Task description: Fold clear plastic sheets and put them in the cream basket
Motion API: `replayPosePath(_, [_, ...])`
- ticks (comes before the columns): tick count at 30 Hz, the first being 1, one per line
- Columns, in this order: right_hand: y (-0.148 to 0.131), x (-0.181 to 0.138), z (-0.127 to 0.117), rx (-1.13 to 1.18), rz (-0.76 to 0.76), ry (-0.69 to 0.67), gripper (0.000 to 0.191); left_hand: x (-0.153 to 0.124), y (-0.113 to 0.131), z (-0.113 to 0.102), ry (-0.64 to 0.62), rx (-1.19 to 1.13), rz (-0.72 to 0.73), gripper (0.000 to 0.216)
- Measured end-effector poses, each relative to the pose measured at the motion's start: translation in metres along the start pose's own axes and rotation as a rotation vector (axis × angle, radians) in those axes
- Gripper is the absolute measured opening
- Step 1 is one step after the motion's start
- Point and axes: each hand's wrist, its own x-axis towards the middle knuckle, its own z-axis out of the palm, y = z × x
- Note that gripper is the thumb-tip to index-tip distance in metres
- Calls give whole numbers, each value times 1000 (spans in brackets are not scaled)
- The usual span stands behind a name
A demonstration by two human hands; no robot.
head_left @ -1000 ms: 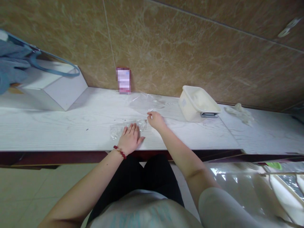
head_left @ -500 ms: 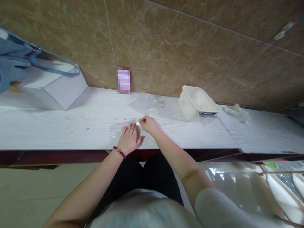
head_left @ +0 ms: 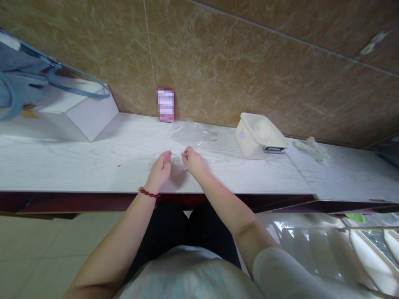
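A small clear plastic bag (head_left: 178,165) is between my two hands, low over the white counter, its outline hard to make out. My right hand (head_left: 193,162) is closed in a pinch on the bag's edge, and a thin white bit shows at its fingertips. To the left, my left hand (head_left: 160,169) is turned on its side, thumb towards the bag and fingers extended, with no clear grip on anything. A red bead bracelet (head_left: 149,192) circles the left wrist. Further back lies another clear plastic sheet or bag (head_left: 195,133).
A phone-like device (head_left: 166,104), blurred out, leans against the brown tiled wall. Right of it stands a cream plastic bin (head_left: 247,141), with a crumpled whitish glove-like piece (head_left: 313,150) beyond. At far left, a blue bag (head_left: 21,91) rests on a white box (head_left: 90,112).
My left hand has lifted off the small plastic bag, turned on its side and moved slightly left. My right hand has risen a little with the bag's edge.
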Motion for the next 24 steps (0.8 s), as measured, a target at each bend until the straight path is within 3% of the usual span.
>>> replayPosePath(2, [-2,-1,-1,5,-21,8,10,4,13,-3,-19,-270,-153,35])
replayPosePath(5, [-7,-2,-3,31,-50,19,10,9,30,-3,-208,-481,-344,24])
replayPosePath(7, [-11,-2,-5,55,-50,21,9,12,37,-2,-267,-529,-411,16])
replayPosePath(10, [-16,-2,-6,98,-32,17,8,15,41,-5,-229,-607,-495,12])
replayPosePath(14, [-25,-1,-4,216,4,2,10,19,38,-13,-301,-735,-567,22])
replayPosePath(19, [-35,0,4,447,40,-137,17,24,31,-25,-313,-712,-544,15])
replayPosePath(24, [-36,2,11,609,32,-233,21,29,18,-31,-285,-519,-578,18])
